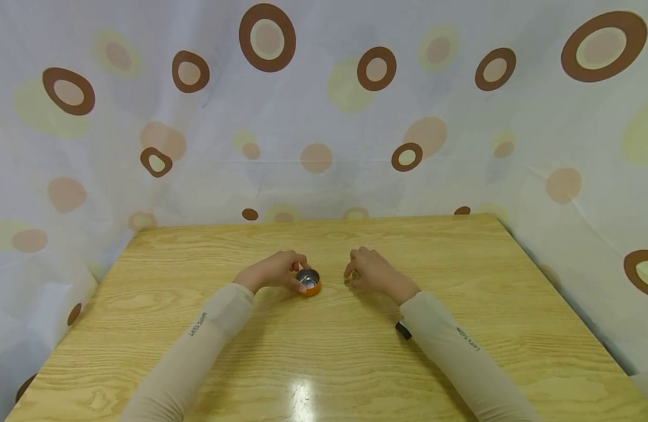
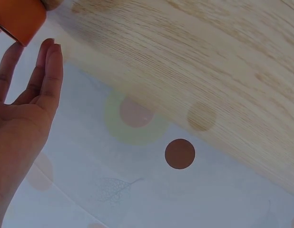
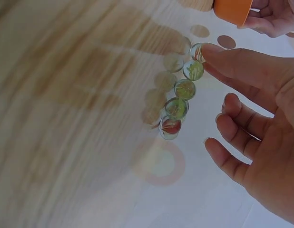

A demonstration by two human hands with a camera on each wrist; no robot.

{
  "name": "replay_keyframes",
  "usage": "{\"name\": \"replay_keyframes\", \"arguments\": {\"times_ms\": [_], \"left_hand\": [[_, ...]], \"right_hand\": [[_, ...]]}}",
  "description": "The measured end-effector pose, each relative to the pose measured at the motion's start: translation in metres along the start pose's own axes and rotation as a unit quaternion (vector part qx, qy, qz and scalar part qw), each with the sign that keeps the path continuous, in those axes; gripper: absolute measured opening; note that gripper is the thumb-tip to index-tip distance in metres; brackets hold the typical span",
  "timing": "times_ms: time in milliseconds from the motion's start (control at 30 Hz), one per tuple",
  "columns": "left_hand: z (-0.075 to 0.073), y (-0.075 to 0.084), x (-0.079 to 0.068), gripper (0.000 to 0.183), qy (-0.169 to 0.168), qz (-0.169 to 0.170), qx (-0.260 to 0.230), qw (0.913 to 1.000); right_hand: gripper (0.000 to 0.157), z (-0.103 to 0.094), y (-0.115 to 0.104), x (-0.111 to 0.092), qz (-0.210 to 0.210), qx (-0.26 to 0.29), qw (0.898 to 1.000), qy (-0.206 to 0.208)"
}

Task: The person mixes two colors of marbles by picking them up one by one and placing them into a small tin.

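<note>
My left hand (image 1: 279,271) grips a small round orange cup (image 1: 312,289) by its rim, thumb on the near side and a finger on the far side. The cup stands on the table with its shiny metal inside facing up. In the right wrist view, several clear glass marbles with coloured swirls lie in a row. My right hand (image 3: 254,114) pinches the end marble (image 3: 196,51) between thumb and forefinger, its other fingers loosely bent. Beside it sits a green-swirled marble (image 3: 193,70), and a red-swirled marble (image 3: 170,127) ends the row.
Both hands work over a wood-grain table (image 1: 324,363). A white curtain (image 1: 313,105) with brown and yellow circles hangs behind and along both sides. A small black object (image 1: 403,330) shows beside the right sleeve.
</note>
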State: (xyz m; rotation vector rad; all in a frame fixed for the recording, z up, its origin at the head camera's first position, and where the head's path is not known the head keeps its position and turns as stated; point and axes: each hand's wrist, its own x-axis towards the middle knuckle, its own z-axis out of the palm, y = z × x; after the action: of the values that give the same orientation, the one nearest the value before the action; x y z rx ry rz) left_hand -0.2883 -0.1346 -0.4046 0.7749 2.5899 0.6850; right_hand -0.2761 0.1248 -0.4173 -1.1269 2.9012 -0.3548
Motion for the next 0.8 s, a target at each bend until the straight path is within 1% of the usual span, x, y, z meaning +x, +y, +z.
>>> {"name": "replay_keyframes", "arguments": {"times_ms": [433,600,800], "left_hand": [[0.0006,-0.0015,-0.0005,0.039,0.001,0.002,0.001,1.0000],[0.0005,-0.0018,-0.0007,0.039,0.000,0.002,0.000,1.0000],[0.0005,-0.0016,-0.0002,0.039,-0.001,0.003,-0.003,1.0000]], "right_hand": [[0.016,0.0021,-0.0024,0.0026,-0.002,0.000,1.000,-0.003],[0.016,-0.0006,-0.0056,0.0021,-0.005,0.003,1.000,-0.004],[0.013,0.0002,-0.0047,0.0041,-0.006,-0.011,1.000,-0.007]]}}
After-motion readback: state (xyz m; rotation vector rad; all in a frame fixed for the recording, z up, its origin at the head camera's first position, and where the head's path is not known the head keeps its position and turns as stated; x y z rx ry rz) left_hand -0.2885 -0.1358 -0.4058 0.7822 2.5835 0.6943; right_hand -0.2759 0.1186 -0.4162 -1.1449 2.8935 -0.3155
